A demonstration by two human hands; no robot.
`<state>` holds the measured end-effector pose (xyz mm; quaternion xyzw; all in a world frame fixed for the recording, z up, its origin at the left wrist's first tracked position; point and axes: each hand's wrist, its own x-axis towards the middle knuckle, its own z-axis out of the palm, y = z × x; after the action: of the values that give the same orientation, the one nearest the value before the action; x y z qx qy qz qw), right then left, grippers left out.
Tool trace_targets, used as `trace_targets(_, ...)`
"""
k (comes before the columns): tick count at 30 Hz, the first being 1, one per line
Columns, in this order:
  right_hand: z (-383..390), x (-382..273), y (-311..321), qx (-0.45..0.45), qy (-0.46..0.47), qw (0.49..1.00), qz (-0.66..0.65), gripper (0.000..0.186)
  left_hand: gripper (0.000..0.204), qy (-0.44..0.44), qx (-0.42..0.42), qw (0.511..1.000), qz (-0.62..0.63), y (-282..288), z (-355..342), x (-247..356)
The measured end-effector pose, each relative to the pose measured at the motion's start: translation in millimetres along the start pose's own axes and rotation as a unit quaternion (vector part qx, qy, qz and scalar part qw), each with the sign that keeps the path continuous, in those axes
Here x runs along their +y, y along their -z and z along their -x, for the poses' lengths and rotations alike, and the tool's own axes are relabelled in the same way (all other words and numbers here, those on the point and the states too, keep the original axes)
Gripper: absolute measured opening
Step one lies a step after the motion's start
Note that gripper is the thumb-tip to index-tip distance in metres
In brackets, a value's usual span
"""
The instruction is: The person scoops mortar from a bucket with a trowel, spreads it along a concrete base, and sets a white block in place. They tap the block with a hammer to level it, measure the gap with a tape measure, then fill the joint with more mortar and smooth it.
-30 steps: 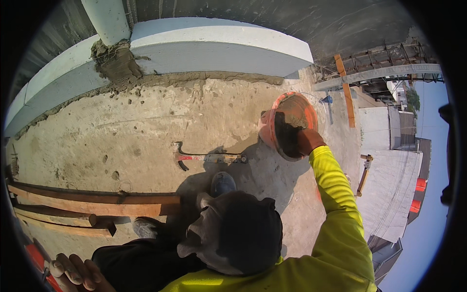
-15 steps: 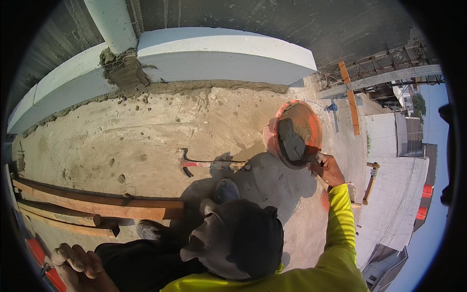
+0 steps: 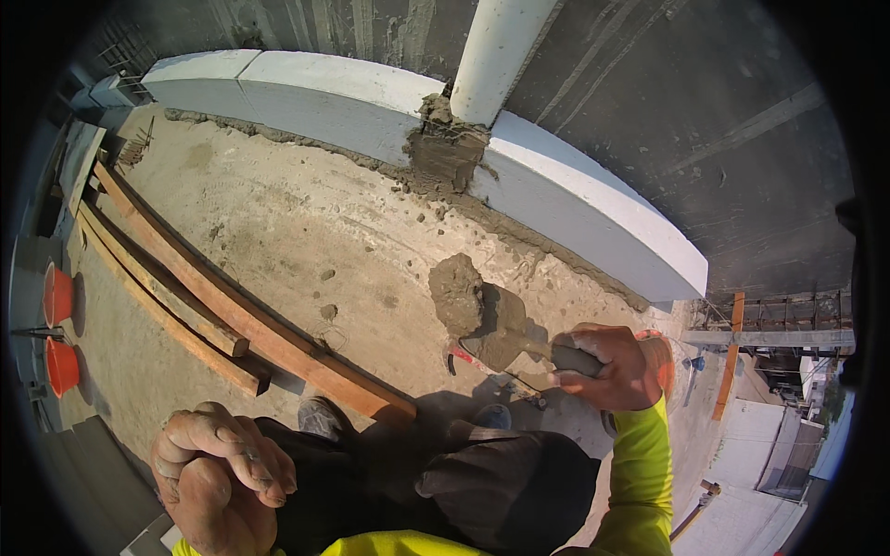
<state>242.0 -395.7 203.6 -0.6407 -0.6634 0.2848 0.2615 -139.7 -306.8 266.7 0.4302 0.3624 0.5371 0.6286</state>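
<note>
My right hand [image 3: 612, 366] is closed round the handle of a trowel [image 3: 505, 334], held above the floor. A thick lump of wet grey mortar [image 3: 454, 292] sits at the far end of its blade. Below the trowel lies a claw hammer [image 3: 459, 357], partly hidden by it. An orange bucket [image 3: 663, 357] shows just behind my right hand. My left hand [image 3: 222, 477] is raised at the lower left, fingers curled in, with nothing seen in it. Ahead, mortar [image 3: 445, 157] fills the gap between white blocks [image 3: 343, 102] at the foot of a pale pipe [image 3: 496, 65].
Long wooden beams [image 3: 250, 306] lie on the floor at the left. Beyond them are two red-orange tubs [image 3: 59, 366]. A dark wall [image 3: 686, 111] rises behind the blocks. Mortar crumbs dot the concrete floor [image 3: 278, 222]. Another wooden piece [image 3: 728, 361] is at the right.
My right hand has lifted the trowel out of the bucket with mortar on it and swung it left. My left hand has come up and inward. The view has turned left.
</note>
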Motion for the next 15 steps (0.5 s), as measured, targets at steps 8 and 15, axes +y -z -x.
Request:
trace_targets(8,-174.0,42.1,-25.4,-0.087,-0.122,0.915,-0.375,0.039,0.020,0.003,0.040,0.999,0.033,11.7,2.2,10.1)
trace_targets(15,-172.3,67.2,-70.4,-0.057,-0.157,0.930,-0.328,0.057,0.024,0.097,-0.030,0.994,0.042,26.9,-9.8,28.6)
